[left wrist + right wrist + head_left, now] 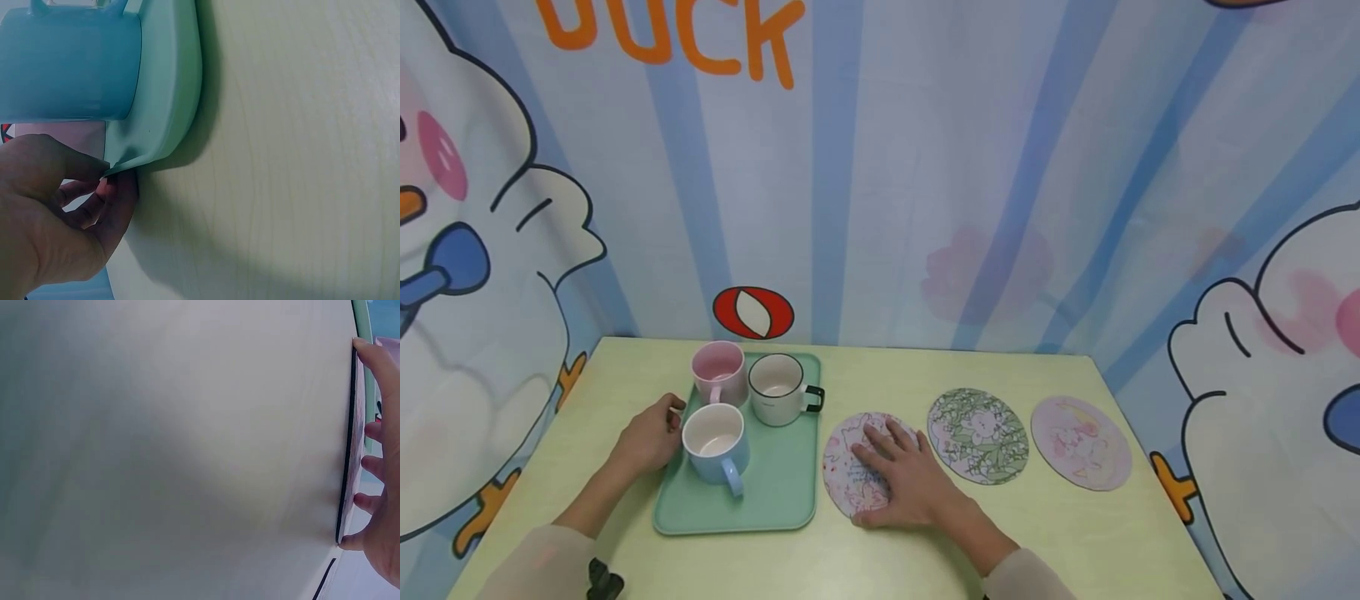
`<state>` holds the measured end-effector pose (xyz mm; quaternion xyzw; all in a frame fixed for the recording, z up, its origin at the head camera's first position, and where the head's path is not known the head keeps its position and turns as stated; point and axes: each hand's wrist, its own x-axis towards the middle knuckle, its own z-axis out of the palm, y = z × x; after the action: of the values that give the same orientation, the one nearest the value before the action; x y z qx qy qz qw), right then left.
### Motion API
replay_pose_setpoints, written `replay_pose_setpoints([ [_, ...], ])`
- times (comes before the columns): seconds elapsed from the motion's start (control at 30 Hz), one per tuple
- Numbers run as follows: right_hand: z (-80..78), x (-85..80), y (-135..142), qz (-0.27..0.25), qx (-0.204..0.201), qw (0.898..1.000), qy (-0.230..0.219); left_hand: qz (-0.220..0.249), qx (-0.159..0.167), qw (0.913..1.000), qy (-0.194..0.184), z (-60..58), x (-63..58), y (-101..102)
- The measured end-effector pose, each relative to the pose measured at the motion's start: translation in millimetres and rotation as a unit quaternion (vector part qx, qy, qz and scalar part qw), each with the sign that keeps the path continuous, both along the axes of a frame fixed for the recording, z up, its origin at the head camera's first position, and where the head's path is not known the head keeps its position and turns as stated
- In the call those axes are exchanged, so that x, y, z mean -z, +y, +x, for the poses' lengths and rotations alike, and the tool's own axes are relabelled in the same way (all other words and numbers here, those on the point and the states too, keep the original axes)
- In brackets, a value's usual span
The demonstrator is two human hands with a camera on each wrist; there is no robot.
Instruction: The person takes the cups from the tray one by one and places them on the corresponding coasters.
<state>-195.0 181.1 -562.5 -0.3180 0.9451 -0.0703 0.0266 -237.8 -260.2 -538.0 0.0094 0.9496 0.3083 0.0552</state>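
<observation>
My left hand (pixel 651 437) pinches the left rim of a green tray (pixel 778 487), thumb over the edge and fingers beneath, as the left wrist view shows. On the tray stand a pink mug (pixel 718 371), a white mug (pixel 775 398) with a black rim and handle, and a light blue mug (pixel 715 454). The blue mug is closest to that hand. My right hand (pixel 910 487) lies spread over a round pink patterned coaster (pixel 844 467) just right of the tray. Thumb and little finger reach the coaster's edge in the right wrist view.
Further right on the pale yellow table (pixel 1015 542) lie a green floral coaster (pixel 977 437) and a pale pink coaster (pixel 1081 442). A blue-striped cartoon curtain (pixel 887 167) hangs behind the table, with cartoon ducks at both sides.
</observation>
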Motion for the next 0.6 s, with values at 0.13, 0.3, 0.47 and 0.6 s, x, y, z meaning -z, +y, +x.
replay_pose_setpoints([
  [0.13,-2.9,0.8,0.1,0.001,0.002,1.0,0.001,0.002,0.0,1.0,0.001,-0.7,1.5,-0.7],
  [0.3,-4.8,0.3,-0.4,-0.005,0.005,1.0,0.004,0.011,0.003,0.9999,0.005,0.6,0.3,-2.4],
  [0.47,-7.8,-0.3,-1.5,-0.004,0.006,1.0,0.012,0.022,0.003,0.9998,-0.002,1.1,-2.3,-5.0],
  [0.6,-10.7,1.4,-2.3,0.0,0.007,1.0,0.017,0.021,0.001,0.9998,-0.003,0.9,-3.7,-6.0],
])
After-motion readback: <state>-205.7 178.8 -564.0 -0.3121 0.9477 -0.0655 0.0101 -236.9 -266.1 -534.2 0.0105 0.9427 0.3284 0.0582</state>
